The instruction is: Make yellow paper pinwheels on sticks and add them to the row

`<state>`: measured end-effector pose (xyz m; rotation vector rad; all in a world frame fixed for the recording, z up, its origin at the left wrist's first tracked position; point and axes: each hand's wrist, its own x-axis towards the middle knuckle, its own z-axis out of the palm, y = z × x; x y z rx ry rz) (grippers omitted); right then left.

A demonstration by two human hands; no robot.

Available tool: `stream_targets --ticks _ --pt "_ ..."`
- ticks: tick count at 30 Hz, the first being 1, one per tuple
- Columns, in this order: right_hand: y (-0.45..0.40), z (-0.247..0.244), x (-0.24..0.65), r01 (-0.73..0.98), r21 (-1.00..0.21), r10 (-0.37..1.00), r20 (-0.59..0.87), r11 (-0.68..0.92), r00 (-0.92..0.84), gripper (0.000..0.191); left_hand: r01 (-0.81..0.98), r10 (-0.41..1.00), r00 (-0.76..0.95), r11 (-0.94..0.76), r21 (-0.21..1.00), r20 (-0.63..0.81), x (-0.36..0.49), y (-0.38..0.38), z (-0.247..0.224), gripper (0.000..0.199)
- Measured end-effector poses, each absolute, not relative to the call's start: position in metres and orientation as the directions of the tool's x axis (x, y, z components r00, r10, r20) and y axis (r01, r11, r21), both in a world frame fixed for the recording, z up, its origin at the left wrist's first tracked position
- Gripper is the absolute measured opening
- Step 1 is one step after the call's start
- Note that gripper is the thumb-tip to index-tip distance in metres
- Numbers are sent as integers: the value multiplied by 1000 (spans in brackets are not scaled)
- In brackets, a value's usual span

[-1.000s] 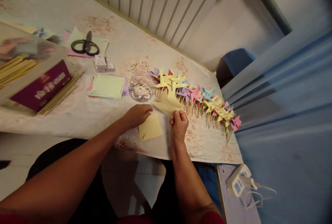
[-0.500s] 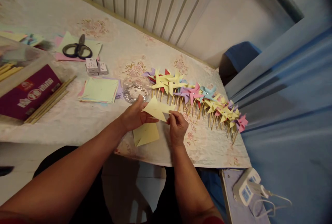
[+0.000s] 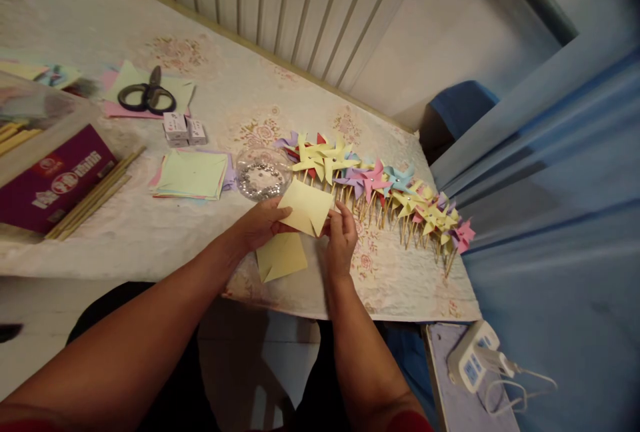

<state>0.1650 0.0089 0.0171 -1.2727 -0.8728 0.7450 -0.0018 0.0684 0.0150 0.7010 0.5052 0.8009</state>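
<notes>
A yellow paper square with slits at its corners is held over the table by both hands. My left hand pinches its left edge, thumb on top. At its right edge, my right hand has its fingers closed on the paper, some fingertips hidden behind it. Another slit yellow sheet lies on the cloth just below. A clear round dish of small metal pieces sits behind my left hand. Finished paper pinwheels on sticks lie in a row to the right.
On the left are a stack of coloured paper, small white boxes, black scissors on paper, wooden sticks and a plastic bin with a purple label. A power strip is at lower right.
The paper between my hands now looks like a flatter, fuller square, where its corners were spread apart before. My left thumb has come down onto its left edge.
</notes>
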Motion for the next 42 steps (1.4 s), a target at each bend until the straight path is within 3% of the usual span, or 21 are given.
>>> stream_targets --ticks 10,27,36,42 --pt "13 13 165 -107 -992 902 14 67 431 42 -435 785 595 495 752 -172 1 67 12 50" --pt "14 14 167 -59 -984 870 120 169 479 40 -342 775 586 502 794 -238 2 66 10 47" --pt "12 18 165 -82 -978 863 128 192 489 40 -469 821 533 487 737 -204 1 69 11 35" --pt "9 17 162 46 -971 839 226 235 495 37 -594 863 474 459 660 -174 3 69 13 32"
